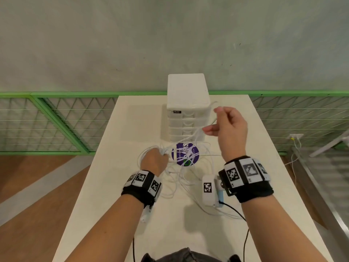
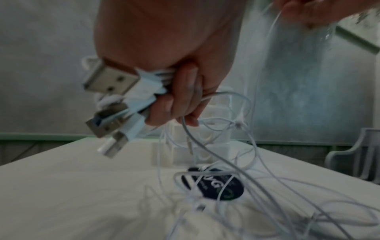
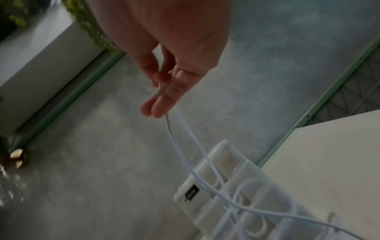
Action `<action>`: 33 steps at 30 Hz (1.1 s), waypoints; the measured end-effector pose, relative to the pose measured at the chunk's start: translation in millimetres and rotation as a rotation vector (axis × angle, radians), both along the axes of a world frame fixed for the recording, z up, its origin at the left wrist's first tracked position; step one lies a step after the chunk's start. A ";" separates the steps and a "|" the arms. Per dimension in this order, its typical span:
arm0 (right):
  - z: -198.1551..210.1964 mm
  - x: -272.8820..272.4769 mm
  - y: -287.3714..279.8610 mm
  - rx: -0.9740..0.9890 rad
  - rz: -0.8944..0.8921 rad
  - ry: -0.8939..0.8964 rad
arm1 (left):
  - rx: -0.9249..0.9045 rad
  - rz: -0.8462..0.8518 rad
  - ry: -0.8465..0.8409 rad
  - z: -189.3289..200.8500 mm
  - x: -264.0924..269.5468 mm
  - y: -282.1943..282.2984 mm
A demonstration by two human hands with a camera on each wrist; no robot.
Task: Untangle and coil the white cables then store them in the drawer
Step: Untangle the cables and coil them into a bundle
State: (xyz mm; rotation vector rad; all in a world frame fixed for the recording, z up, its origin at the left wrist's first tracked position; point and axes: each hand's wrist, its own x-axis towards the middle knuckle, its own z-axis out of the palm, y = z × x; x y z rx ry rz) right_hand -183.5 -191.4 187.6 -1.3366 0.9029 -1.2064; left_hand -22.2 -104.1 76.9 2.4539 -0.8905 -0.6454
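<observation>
Head view: drawer unit (image 1: 188, 108) stood at the far end of the white table (image 1: 264, 167), purple sticker (image 1: 186, 155) under tangled white cables (image 1: 181, 178). Left hand (image 1: 154, 160) fisted around a cable bunch; right hand (image 1: 229, 127) pinched one strand, raised.

Left wrist: USB plugs (image 2: 111, 81) stuck out beside curled fingers (image 2: 185, 97).

Right wrist: strand ran from the fingertips (image 3: 158, 108) down across the drawers; grey wall (image 3: 102, 162) behind.

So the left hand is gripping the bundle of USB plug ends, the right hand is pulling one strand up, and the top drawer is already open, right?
Not quite: in the head view every drawer of the drawer unit is closed. The left hand does grip the USB plug ends, and the right hand lifts a strand.
</observation>
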 end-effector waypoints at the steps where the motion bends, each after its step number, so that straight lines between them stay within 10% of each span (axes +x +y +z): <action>1: 5.8 -4.5 -2.8 0.014 -0.033 -0.071 | 0.040 0.014 -0.014 -2.9 5.0 5.6; 11: -3.4 -17.7 -17.2 0.077 -0.132 0.027 | -0.021 0.068 0.213 -2.4 13.5 13.4; 20: -18.7 -23.8 -20.9 -0.104 -0.242 0.690 | -0.082 -0.322 0.484 85.9 -1.5 2.6; 29: -25.4 -9.1 1.3 -0.330 0.639 0.749 | -0.091 -0.427 0.517 118.3 -12.4 -10.9; 33: -48.5 3.1 5.1 -0.427 0.522 0.888 | -0.139 -0.539 0.614 135.2 -14.0 -4.4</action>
